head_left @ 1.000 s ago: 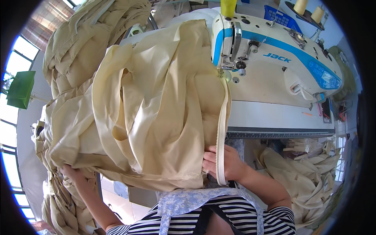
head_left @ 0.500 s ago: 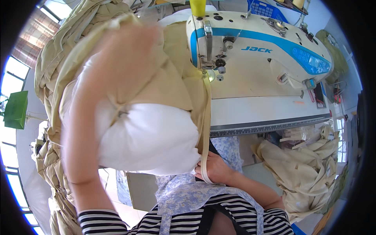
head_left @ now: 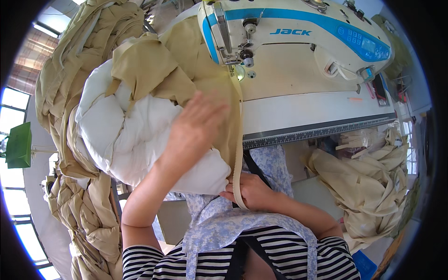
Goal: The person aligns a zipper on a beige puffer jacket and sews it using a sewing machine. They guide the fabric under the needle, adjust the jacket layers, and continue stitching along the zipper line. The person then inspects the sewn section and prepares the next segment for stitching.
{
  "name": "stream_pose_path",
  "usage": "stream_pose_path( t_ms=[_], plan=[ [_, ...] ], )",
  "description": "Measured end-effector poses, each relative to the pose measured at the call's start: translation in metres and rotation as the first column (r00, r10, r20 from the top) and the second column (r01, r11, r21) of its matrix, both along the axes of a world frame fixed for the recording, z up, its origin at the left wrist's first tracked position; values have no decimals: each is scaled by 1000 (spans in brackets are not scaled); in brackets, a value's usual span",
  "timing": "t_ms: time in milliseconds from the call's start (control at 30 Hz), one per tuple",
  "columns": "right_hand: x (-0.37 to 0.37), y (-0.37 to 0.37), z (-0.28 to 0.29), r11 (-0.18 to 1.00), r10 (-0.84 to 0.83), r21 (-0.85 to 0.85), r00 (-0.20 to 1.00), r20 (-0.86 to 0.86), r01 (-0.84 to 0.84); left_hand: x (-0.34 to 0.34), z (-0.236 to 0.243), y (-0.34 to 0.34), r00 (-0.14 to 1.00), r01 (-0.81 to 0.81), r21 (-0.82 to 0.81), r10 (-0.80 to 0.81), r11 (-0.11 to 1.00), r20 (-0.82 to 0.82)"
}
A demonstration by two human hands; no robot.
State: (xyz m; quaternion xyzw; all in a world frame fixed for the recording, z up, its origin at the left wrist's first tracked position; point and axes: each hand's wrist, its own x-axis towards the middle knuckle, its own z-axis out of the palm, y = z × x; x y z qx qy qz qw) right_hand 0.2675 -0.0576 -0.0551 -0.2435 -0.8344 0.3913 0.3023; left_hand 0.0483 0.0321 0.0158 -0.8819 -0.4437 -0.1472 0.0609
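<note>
- Zipper tape: runs from under the machine's needle area down toward the body, beside the table's left end, lower end looped below the right hand. Straight run, probably to keep it in line with the needle.
- Padded piece, beige fabric plus white padding: left of the tape, beige bunched toward the far side, padding exposed. Likely folded away to leave the tape edge visible.
- Right hand: fingers curled closed on the padded piece's near corner, tape crossing over them; exact pinch partly hidden. Presumably steadies the edge and keeps some tension.
- Left hand: blurred, fingers extended, nothing seen in its hold; over the padded piece, contact can't be told. Maybe there for smoothing.
- Sewing machine: just right of the tape's far end, its body off to the right, so the bulk lies left.
- Ruler strip: along the table's near edge, handy for measuring.
- Beige piles left and loose beige cloth right: off to both sides, probably within reach.
</note>
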Motion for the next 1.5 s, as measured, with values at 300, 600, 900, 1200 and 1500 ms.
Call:
stream_pose_path(
  t_ms=[300, 600, 900, 1200, 1500],
  plan=[
    [-1, -1, 10, 950, 123, 297, 988, -91, -91, 50, -16, -2, 992, 115, -50, -117, 992, -43],
    [13, 49, 0, 839, -115, 535, 993, 7, 93, 31, 17, 8, 974, -6, 91, -15, 996, 227],
    [29, 81, -14, 876, -86, 462, 987, -133, 139, 39, 40, 31, 943, -18, -80, 43, 997, 331],
    [38, 83, -13, 946, 148, 305, 983, -113, -107, 44, 5, 33, 965, 262, -48, -260, 964, 40],
    [38, 71, -14, 882, 38, 471, 997, -73, 1, 47, -6, 39, 952, 301, -47, -297, 953, 78]
  ],
)
